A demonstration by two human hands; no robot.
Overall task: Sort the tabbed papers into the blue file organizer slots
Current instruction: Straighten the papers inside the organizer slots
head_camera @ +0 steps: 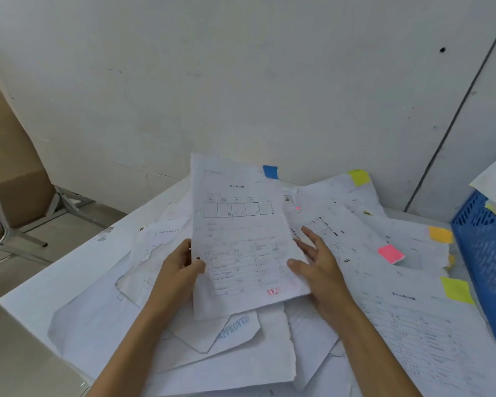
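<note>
A printed sheet with a blue tab at its top right corner is raised above a messy pile of papers on a white table. My left hand pinches the sheet's left edge, thumb on the front. My right hand lies along the sheet's right edge with its fingers spread and straight, thumb on the front. The blue file organizer stands at the right edge of the view, with papers in it.
Loose sheets around carry a yellow tab, an orange tab, a pink tab and another yellow tab. A white wall rises just behind the table. A cardboard box and metal frame legs stand on the floor at left.
</note>
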